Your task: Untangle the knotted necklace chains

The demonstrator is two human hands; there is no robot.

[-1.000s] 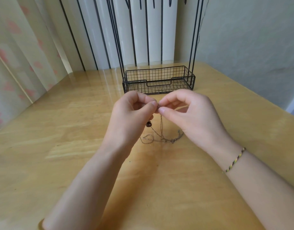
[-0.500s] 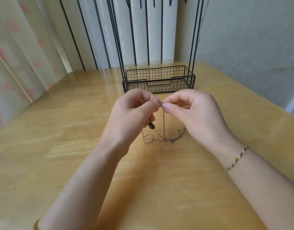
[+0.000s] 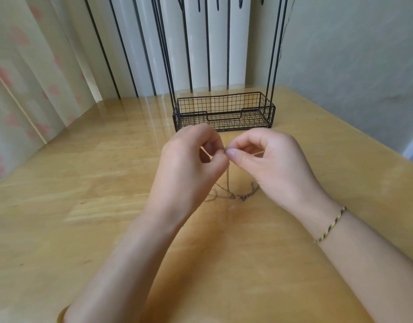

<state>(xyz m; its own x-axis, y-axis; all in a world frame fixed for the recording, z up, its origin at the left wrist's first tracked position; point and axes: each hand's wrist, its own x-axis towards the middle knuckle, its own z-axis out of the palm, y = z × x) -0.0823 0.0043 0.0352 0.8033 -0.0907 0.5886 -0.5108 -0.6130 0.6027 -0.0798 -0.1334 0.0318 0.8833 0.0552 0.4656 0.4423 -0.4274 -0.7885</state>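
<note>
Head view: left hand (image 3: 189, 169) and right hand (image 3: 270, 164) pinch the thin gold-toned knotted chains (image 3: 229, 183) between meeting fingertips; strands hang straight down onto the wooden worktop (image 3: 84, 183).

Both forearms extend forward and converge toward centre. Left grip (image 3: 189, 164) and right grip (image 3: 270, 164) are held raised, backs of the hands upward, fingers curled. Each grip pinches the necklace chains (image 3: 227, 180) between thumb and forefinger; the two pinch points sit just beside each other.
</note>
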